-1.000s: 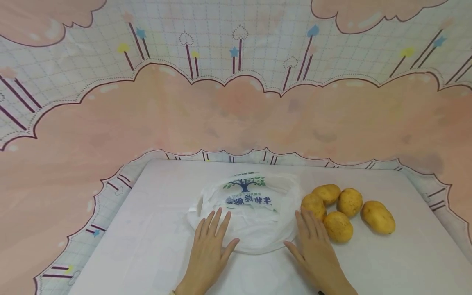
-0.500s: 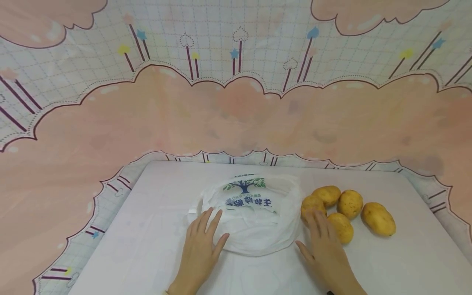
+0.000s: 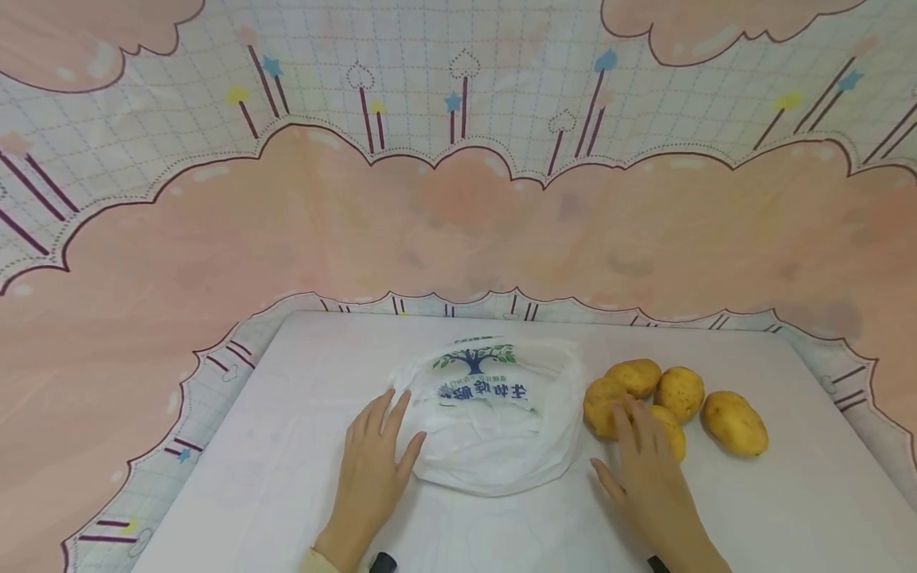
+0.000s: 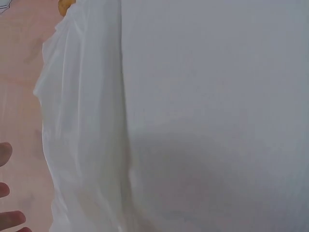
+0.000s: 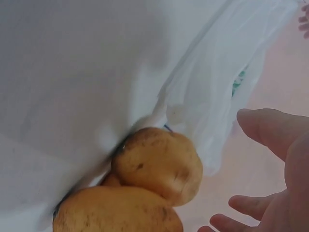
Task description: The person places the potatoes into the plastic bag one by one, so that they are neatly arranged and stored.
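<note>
A white plastic bag (image 3: 494, 458) with a printed green-and-blue tree lies flat on the table. My left hand (image 3: 374, 461), fingers spread, is at the bag's left edge; only its fingertips (image 4: 10, 220) enter the left wrist view. Several yellow-brown potatoes sit to the right of the bag. My right hand (image 3: 648, 469) overlaps the nearest potato (image 3: 672, 434) in the head view, its fingers extended and holding nothing. The leftmost potato (image 3: 600, 407) is by its fingertips, close to the bag. In the right wrist view, a potato (image 5: 157, 166) shows beside the thumb (image 5: 265, 128).
A white table (image 3: 251, 477) carries everything. The rightmost potato (image 3: 734, 423) lies slightly apart from the others. Behind the table hangs a pink cloth (image 3: 458, 231) printed with clouds and stars.
Both hands have moved apart: the left has slid left, off the bag's front edge, and the right has shifted right, over the potatoes. The bag and potatoes stay in place.
</note>
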`<state>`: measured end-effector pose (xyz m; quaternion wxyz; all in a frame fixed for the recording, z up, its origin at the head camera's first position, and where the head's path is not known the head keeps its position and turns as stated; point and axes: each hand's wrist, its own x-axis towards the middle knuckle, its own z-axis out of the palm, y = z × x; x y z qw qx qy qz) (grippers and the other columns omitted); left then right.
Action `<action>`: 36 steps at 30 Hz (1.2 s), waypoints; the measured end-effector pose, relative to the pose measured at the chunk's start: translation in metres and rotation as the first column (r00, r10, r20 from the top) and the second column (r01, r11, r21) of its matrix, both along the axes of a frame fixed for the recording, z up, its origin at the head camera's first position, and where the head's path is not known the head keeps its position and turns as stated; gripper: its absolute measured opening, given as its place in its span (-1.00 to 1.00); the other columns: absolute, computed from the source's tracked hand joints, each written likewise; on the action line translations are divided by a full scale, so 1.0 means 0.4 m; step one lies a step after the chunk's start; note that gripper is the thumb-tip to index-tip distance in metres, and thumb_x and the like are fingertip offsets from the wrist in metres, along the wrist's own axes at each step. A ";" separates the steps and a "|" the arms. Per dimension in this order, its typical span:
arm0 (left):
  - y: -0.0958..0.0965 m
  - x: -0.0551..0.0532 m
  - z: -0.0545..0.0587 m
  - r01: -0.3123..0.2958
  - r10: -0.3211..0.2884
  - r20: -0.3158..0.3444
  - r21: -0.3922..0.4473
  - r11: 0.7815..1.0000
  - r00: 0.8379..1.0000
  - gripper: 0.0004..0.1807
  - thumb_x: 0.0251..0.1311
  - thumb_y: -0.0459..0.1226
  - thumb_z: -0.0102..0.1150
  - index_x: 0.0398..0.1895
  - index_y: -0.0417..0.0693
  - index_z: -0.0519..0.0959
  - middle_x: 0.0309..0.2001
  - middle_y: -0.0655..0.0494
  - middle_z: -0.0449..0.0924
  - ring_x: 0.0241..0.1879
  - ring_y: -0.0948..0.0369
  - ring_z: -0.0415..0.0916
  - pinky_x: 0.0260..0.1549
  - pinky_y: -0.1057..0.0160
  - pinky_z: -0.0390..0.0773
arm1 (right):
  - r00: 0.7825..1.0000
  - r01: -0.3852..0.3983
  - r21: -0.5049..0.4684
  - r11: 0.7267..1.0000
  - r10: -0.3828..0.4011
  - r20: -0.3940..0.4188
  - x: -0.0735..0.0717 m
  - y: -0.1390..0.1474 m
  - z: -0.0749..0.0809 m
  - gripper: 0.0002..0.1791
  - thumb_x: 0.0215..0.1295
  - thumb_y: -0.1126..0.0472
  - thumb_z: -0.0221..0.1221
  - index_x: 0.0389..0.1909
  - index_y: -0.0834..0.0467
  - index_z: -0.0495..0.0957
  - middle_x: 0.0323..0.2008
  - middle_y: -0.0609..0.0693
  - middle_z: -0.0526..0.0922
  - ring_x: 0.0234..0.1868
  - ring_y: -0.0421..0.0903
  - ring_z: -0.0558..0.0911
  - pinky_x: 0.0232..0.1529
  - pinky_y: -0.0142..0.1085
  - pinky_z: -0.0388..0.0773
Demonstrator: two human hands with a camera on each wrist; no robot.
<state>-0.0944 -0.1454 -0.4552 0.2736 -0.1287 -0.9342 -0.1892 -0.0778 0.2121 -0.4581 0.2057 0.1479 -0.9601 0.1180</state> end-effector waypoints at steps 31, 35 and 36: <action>-0.067 -0.080 -0.010 -0.055 0.053 0.021 0.142 0.988 0.998 -0.34 0.09 -0.29 0.41 0.29 -0.24 0.44 0.21 -0.26 0.48 0.18 -0.21 0.41 0.14 -0.17 0.41 | 0.999 0.013 -0.067 0.998 -0.017 -0.046 -0.026 0.067 -0.004 -0.16 0.22 0.05 0.23 0.38 0.43 0.15 0.32 0.49 0.21 0.32 0.42 0.23 0.37 0.25 0.19; -0.066 -0.083 -0.012 -0.064 0.057 0.052 0.146 0.987 0.997 -0.34 0.11 -0.28 0.39 0.30 -0.24 0.43 0.21 -0.26 0.47 0.18 -0.21 0.42 0.14 -0.18 0.41 | 0.999 0.029 -0.074 0.997 -0.030 -0.017 -0.025 0.066 -0.005 -0.06 0.03 0.21 0.39 0.38 0.44 0.14 0.31 0.49 0.23 0.30 0.41 0.24 0.26 0.30 0.28; -0.066 -0.084 -0.012 -0.065 0.057 0.059 0.147 0.987 0.997 -0.34 0.12 -0.28 0.38 0.30 -0.25 0.43 0.21 -0.26 0.47 0.18 -0.21 0.42 0.15 -0.18 0.41 | 0.999 0.032 -0.077 0.997 -0.033 -0.008 -0.024 0.065 -0.005 -0.07 0.04 0.22 0.38 0.38 0.44 0.14 0.30 0.49 0.23 0.29 0.41 0.24 0.26 0.30 0.28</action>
